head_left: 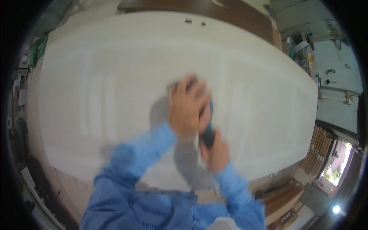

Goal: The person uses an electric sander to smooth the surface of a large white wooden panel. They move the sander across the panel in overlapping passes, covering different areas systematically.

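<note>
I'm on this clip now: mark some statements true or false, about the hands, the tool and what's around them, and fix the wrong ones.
1. The right hand holds the tool by its black end. True.
2. The left hand lies on the panel, well away from the tool. False: it is over the tool's other end, though blur hides its exact grip.
3. Two small dark slots show near the panel's far edge. True.
4. The panel is dark brown. False: it is whitish.
5. A brown board lies beyond the panel's far edge. True.
6. The sleeves are red. False: they are light blue.
</note>
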The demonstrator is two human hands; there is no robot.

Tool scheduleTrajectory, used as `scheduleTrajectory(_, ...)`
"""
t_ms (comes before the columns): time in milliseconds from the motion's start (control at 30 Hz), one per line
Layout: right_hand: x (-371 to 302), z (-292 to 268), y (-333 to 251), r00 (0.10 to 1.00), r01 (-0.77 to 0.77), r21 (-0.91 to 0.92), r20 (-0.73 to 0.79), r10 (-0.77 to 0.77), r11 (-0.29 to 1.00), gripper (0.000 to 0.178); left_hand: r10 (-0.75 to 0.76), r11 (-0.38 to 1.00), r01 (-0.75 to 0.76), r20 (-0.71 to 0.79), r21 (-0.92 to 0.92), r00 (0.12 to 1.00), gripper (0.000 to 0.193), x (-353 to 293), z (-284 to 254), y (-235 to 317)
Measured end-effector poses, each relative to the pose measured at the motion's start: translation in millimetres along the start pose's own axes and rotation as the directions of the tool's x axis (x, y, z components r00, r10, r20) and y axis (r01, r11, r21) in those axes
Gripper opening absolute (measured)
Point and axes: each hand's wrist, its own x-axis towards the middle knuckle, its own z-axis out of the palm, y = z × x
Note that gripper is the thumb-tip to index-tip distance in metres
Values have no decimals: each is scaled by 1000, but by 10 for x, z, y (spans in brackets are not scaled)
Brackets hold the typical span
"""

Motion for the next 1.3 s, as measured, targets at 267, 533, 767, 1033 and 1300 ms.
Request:
scheduleTrajectory(267, 2413, -5, -253, 983, 101, -44, -148, -106, 994, 41, -143, 984, 149, -59, 100, 988, 26, 1598, 604, -996)
scheduleTrajectory(533, -159, -49, -7, 987, 52, 30, -151, -47, 998, 36, 35, 964, -21, 48, -265, 998, 22, -186, 169, 300)
scheduleTrajectory(767, 1631, 62, -217, 992, -59, 185, -101, 78, 981, 40, -18, 1000, 17, -124, -8, 992, 21, 1056, 521, -761)
scheduleTrajectory(1033, 2334, 1406, -2498, 871, 453, 6, 212, -444, 891, 50, -103, 942, 198, -328, 271, 939, 24, 602, -1828, -2951)
scheduleTrajectory(1300, 2283, 1383, -2169, 900, 414, 34, 133, -414, 910, 43, 163, 963, -54, -408, 265, 898, 27, 650, -1451, -3065)
